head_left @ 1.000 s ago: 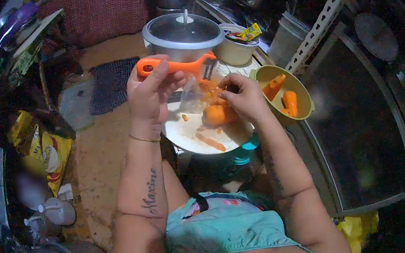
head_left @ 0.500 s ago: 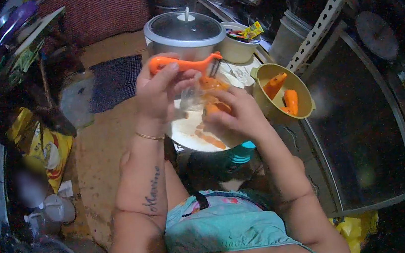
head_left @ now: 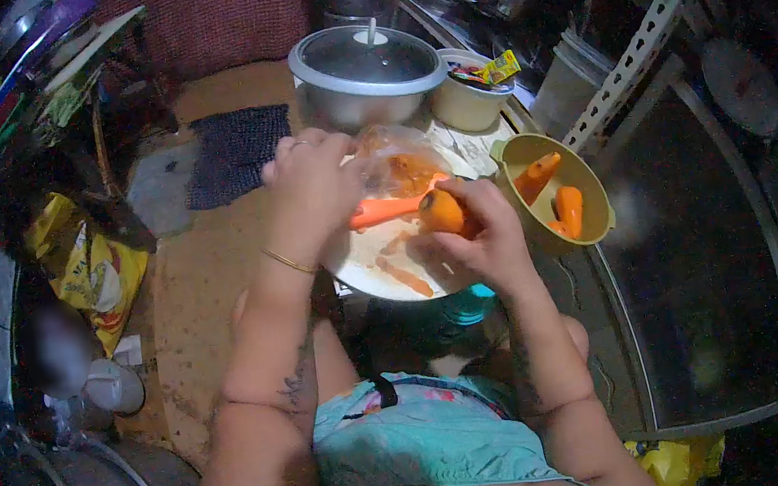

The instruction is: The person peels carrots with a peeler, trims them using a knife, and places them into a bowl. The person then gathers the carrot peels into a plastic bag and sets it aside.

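Note:
My left hand (head_left: 310, 180) is over the left rim of the white plate (head_left: 363, 265), its fingers curled at the edge of a clear plastic bag (head_left: 388, 152) with orange matter in or under it. Its fingertips are partly hidden. Below that hand an orange peeler (head_left: 385, 210) lies across the plate, apart from the fingers. In my right hand (head_left: 493, 231) is a carrot (head_left: 443, 211), its rounded end pointing left and toward me. Strips of peel (head_left: 402, 275) lie on the plate near it.
Right of the plate, an olive-yellow bowl (head_left: 605, 218) holds carrot pieces (head_left: 570, 211). Behind stand a lidded pot (head_left: 363, 102) and a cream tub (head_left: 470, 109) with packets. A perforated metal post (head_left: 634, 37) and dark screen panel (head_left: 698, 256) border the right side.
The peeler was in my left hand and now lies on the plate. My left hand has turned over toward the plastic bag. My right hand has moved slightly right with the carrot.

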A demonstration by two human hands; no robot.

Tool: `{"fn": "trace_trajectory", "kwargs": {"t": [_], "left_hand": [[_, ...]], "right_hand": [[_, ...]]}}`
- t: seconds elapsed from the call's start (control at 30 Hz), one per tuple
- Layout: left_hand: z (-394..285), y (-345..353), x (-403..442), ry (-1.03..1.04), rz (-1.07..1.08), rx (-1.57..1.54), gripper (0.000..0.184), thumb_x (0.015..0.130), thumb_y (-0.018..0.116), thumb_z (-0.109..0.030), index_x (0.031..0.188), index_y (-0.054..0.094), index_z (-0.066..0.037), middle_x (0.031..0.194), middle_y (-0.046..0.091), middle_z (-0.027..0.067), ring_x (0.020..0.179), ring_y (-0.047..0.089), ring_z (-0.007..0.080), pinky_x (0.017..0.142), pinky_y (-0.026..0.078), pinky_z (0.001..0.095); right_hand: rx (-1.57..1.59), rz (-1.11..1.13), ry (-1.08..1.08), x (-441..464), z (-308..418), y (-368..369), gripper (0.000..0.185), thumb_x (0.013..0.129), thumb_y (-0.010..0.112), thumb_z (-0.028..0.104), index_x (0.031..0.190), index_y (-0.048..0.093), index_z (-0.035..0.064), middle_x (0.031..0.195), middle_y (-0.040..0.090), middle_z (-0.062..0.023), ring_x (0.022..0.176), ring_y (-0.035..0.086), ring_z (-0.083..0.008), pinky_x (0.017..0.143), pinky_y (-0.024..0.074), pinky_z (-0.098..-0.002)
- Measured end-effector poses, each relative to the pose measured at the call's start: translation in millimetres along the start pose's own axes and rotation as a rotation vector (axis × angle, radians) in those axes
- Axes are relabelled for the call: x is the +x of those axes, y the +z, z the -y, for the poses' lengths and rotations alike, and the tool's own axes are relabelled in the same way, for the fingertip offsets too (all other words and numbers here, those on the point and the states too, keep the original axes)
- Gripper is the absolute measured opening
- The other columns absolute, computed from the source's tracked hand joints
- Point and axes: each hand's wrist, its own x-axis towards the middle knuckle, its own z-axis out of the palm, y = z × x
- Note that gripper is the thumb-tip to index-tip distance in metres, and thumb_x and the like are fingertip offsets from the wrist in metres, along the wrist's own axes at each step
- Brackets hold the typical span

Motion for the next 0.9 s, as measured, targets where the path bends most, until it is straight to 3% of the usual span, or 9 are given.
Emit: {"fn": "trace_trajectory", "kwargs": {"t": [0.1, 0.2, 0.3, 0.43, 0.47, 0.63, 0.67, 0.77, 0.9], "left_hand": [[12, 3, -2, -0.021, 0.329, 0.04, 0.029, 0.082, 0.067, -0.03, 0.106, 0.07, -0.014, 0.101, 0.068, 0.0112, 0.1, 0.063, 0.0332, 0.085, 0.049, 0.0494], [11, 11, 1, 0.003, 0.445, 0.107, 0.033, 0.08, 0.07, -0.028, 0.109, 0.069, -0.014, 0.106, 0.068, 0.0125, 0.101, 0.063, 0.0341, 0.085, 0.049, 0.05], [13, 12, -1, 0.035, 0.433, 0.02, 0.025, 0.076, 0.071, -0.022, 0.099, 0.069, -0.011, 0.101, 0.068, 0.0139, 0.098, 0.063, 0.0348, 0.082, 0.046, 0.0524], [31, 29, -2, -0.059, 0.364, -0.25, 0.022, 0.073, 0.072, -0.016, 0.094, 0.069, -0.008, 0.094, 0.068, 0.0173, 0.093, 0.064, 0.0367, 0.08, 0.048, 0.0515], [39, 39, -2, -0.058, 0.389, -0.259, 0.025, 0.074, 0.072, -0.015, 0.098, 0.069, -0.007, 0.095, 0.068, 0.018, 0.094, 0.065, 0.0367, 0.082, 0.049, 0.048], [60, 9, 4, 0.123, 0.485, -0.238, 0.026, 0.072, 0.072, -0.01, 0.097, 0.069, -0.005, 0.092, 0.068, 0.02, 0.09, 0.065, 0.0379, 0.08, 0.052, 0.0433], [65, -3, 8, -0.006, 0.634, -0.307, 0.028, 0.071, 0.072, -0.009, 0.099, 0.068, -0.004, 0.096, 0.068, 0.0206, 0.092, 0.065, 0.0368, 0.081, 0.051, 0.0431], [81, -25, 5, 0.006, 0.587, -0.208, 0.031, 0.072, 0.07, -0.005, 0.103, 0.068, -0.004, 0.101, 0.068, 0.0202, 0.094, 0.065, 0.0354, 0.082, 0.051, 0.0421], [120, -62, -17, -0.031, 0.533, -0.191, 0.038, 0.073, 0.068, 0.002, 0.111, 0.066, -0.003, 0.105, 0.068, 0.0181, 0.099, 0.065, 0.0338, 0.087, 0.05, 0.0389]], "right_hand": [[0.168, 0.01, 0.08, 5, 0, 1, 0.053, 0.074, 0.08, 0.013, 0.122, 0.059, 0.0028, 0.113, 0.06, -0.0084, 0.105, 0.06, -0.0201, 0.092, 0.049, -0.0327], [0.346, 0.108, 0.182, 25, 19, 2, 0.053, 0.077, 0.079, 0.012, 0.125, 0.057, 0.0028, 0.117, 0.059, -0.0077, 0.112, 0.057, -0.0178, 0.099, 0.0457, -0.0327], [0.476, 0.05, -0.046, 53, 4, 30, 0.058, 0.074, 0.081, 0.028, 0.122, 0.059, 0.0072, 0.116, 0.063, -0.0168, 0.112, 0.061, -0.031, 0.099, 0.0457, -0.0395], [0.097, 0.247, -0.143, 93, 11, 45, 0.056, 0.076, 0.077, 0.044, 0.117, 0.06, 0.0096, 0.112, 0.065, -0.016, 0.106, 0.061, -0.0344, 0.093, 0.0473, -0.0429], [0.079, 0.319, -0.058, 94, 23, 41, 0.046, 0.08, 0.075, 0.032, 0.112, 0.057, 0.0051, 0.109, 0.061, -0.0092, 0.104, 0.057, -0.024, 0.091, 0.0444, -0.0384], [0.235, 0.366, 0.173, 96, 1, 57, 0.045, 0.082, 0.075, 0.018, 0.12, 0.057, 0.0059, 0.111, 0.062, -0.0089, 0.106, 0.059, -0.0219, 0.092, 0.0472, -0.0358], [0.298, 0.358, 0.21, 94, -6, 60, 0.045, 0.082, 0.075, 0.015, 0.122, 0.057, 0.0063, 0.112, 0.062, -0.0089, 0.106, 0.059, -0.0215, 0.093, 0.0478, -0.0352], [0.507, 0.35, 0.325, 87, -13, 60, 0.054, 0.077, 0.078, 0.028, 0.121, 0.057, 0.0045, 0.111, 0.065, -0.0145, 0.105, 0.063, -0.0246, 0.093, 0.0492, -0.038], [0.676, 0.26, 0.362, 79, 13, 43, 0.05, 0.077, 0.079, 0.02, 0.12, 0.056, 0.0063, 0.113, 0.061, -0.0118, 0.11, 0.059, -0.0225, 0.094, 0.0494, -0.037]]}}
